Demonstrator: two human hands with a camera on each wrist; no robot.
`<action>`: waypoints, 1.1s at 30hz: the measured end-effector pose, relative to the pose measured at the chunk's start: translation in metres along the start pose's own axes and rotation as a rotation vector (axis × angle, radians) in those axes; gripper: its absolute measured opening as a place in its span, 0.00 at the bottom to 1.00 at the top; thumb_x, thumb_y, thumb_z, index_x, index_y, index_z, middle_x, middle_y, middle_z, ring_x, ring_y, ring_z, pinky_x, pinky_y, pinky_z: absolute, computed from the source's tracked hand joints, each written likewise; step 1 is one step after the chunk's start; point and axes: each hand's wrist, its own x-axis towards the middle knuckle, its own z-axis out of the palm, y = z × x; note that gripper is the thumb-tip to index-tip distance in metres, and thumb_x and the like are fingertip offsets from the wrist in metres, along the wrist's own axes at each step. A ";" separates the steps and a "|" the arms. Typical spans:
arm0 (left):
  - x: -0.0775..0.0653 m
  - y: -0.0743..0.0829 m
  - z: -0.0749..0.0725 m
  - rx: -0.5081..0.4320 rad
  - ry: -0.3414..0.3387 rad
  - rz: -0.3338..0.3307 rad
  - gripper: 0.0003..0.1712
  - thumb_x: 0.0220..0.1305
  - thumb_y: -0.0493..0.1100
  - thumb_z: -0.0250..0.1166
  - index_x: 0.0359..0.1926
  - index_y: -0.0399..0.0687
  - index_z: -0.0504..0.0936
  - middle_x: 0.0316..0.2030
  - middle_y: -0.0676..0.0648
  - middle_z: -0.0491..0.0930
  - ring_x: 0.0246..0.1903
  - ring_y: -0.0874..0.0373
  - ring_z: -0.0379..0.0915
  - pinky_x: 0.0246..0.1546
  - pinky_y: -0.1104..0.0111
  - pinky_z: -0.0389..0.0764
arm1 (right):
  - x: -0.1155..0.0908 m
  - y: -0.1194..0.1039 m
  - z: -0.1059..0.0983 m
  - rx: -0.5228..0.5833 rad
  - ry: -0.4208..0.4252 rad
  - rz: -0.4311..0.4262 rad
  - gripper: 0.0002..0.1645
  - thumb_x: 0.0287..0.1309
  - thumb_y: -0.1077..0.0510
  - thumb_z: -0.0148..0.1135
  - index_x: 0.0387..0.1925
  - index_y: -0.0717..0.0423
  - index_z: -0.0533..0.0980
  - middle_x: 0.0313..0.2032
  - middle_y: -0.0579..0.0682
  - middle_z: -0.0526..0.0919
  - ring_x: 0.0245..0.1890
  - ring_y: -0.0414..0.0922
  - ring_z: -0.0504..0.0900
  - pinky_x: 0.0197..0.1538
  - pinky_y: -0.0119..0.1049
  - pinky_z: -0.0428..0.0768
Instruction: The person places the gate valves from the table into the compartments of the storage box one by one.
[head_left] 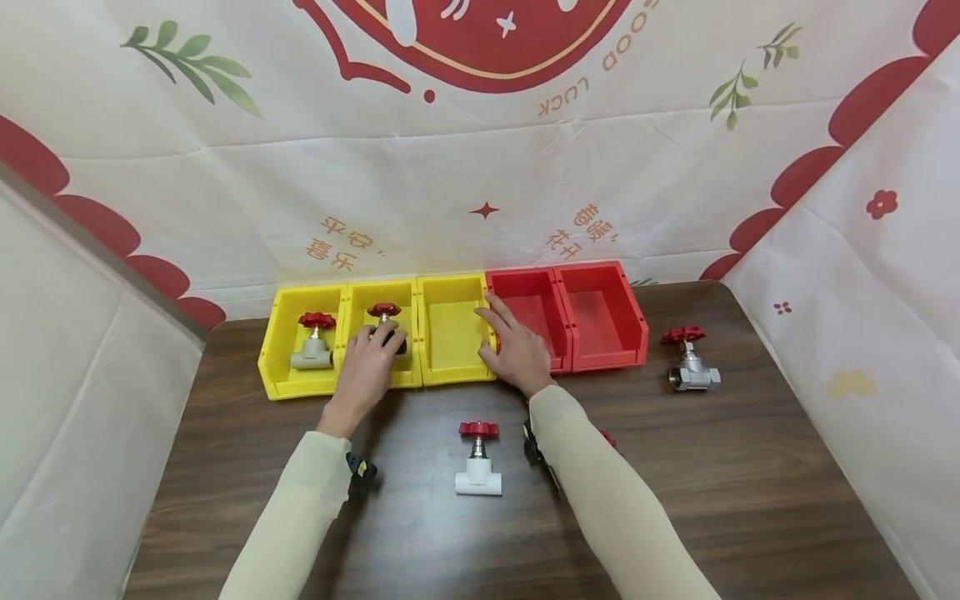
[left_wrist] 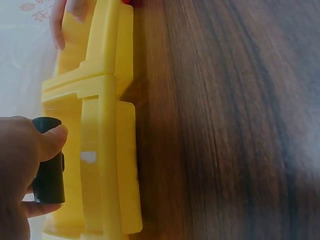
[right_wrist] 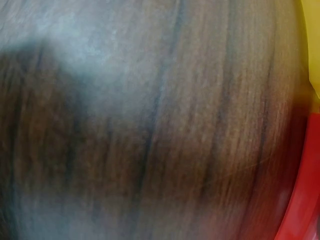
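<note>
In the head view my left hand reaches into the second yellow bin from the left. It grips a valve with a red handwheel and a black body. The left wrist view shows thumb and fingers around the black tubular body, held inside the bin behind its front wall. My right hand is at the divide between the third yellow bin and the first red bin, fingers extended over the yellow wall. The right wrist view shows only tabletop and bin edges, not the hand.
A grey valve with a red handwheel sits in the leftmost yellow bin. On the wooden table are a white valve and, right of the second red bin, a metal valve. Another red handwheel shows behind the right sleeve.
</note>
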 end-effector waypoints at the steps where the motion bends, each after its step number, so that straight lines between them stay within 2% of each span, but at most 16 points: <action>1: 0.001 0.000 0.001 -0.004 -0.012 -0.006 0.23 0.54 0.25 0.64 0.53 0.39 0.79 0.55 0.37 0.73 0.47 0.35 0.69 0.41 0.45 0.75 | 0.000 0.000 0.000 0.001 0.001 -0.002 0.42 0.48 0.47 0.63 0.67 0.30 0.62 0.72 0.26 0.41 0.25 0.40 0.71 0.25 0.34 0.75; 9: 0.009 -0.004 0.009 0.029 -0.131 -0.026 0.25 0.55 0.28 0.64 0.56 0.40 0.78 0.58 0.37 0.71 0.48 0.36 0.68 0.42 0.47 0.74 | 0.001 -0.001 -0.001 0.003 0.006 -0.005 0.43 0.47 0.47 0.64 0.67 0.31 0.63 0.72 0.25 0.41 0.25 0.40 0.70 0.25 0.33 0.74; 22: 0.015 -0.007 0.018 0.036 -0.238 -0.115 0.20 0.63 0.29 0.58 0.56 0.39 0.78 0.59 0.37 0.70 0.49 0.34 0.67 0.44 0.44 0.72 | 0.001 -0.002 -0.001 0.001 -0.006 0.005 0.42 0.47 0.47 0.64 0.67 0.31 0.63 0.72 0.26 0.42 0.26 0.40 0.71 0.26 0.34 0.74; 33: 0.016 -0.008 0.021 -0.002 -0.251 -0.151 0.20 0.61 0.29 0.59 0.55 0.38 0.79 0.58 0.37 0.71 0.49 0.34 0.67 0.43 0.43 0.72 | -0.001 -0.002 -0.002 -0.007 -0.001 0.005 0.43 0.47 0.47 0.64 0.67 0.31 0.63 0.72 0.27 0.42 0.23 0.40 0.70 0.24 0.33 0.73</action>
